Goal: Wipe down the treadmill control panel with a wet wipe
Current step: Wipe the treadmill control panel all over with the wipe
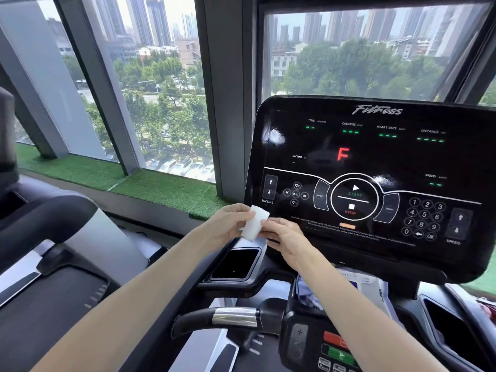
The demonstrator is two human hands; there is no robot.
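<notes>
A folded white wipe (255, 222) is held up between both hands, just off the lower left corner of the black panel (370, 162) and in front of it; whether it touches the panel cannot be told. The left hand (228, 222) pinches the wipe's upper left edge with thumb and fingertips, and the right hand (284, 236) grips its lower right edge, so both hands are closed on the same wipe and sit close together. The panel is glossy and lit: a red "F" in the middle, green dashes under TIME, CALORIES, HEART RATE and DISTANCE, a round START/STOP dial (354, 196) low in the centre, incline arrows on the left, and a number keypad (424, 220) with speed arrows on the right. Below the panel, a wipes pack (373, 288) lies partly hidden under the panel's lower edge and behind the right forearm. To the left of it is a dark empty-looking holder (236, 263), and lower down a handlebar (230, 316) with a silver sensor band. Behind everything, tall windows (150, 84) show trees and towers, with green turf (118, 181) along the sill.
</notes>
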